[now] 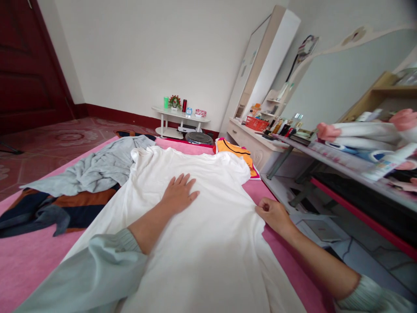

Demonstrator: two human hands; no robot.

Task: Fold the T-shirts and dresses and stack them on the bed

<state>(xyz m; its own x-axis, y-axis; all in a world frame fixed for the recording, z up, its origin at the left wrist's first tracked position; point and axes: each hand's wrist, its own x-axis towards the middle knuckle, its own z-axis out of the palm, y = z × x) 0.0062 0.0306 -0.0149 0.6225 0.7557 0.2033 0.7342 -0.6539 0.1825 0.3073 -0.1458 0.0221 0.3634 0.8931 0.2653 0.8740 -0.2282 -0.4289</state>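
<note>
A white short-sleeved shirt (208,217) lies spread out on the pink bedcover (26,265), its neck end away from me. My left hand (179,193) rests flat on the upper part of the shirt, fingers spread. At the shirt's right side edge, my right hand (272,213) pinches the fabric between thumb and fingers, pulling small creases towards it. The shirt's lower end runs out of view beneath me.
Grey clothing (104,165) lies crumpled over a navy and brown garment (84,208) on the left. Folded orange clothing (233,150) sits at the far right. A cluttered desk (342,161) and dressing table (257,137) stand along the right; a low white table (182,114) stands ahead.
</note>
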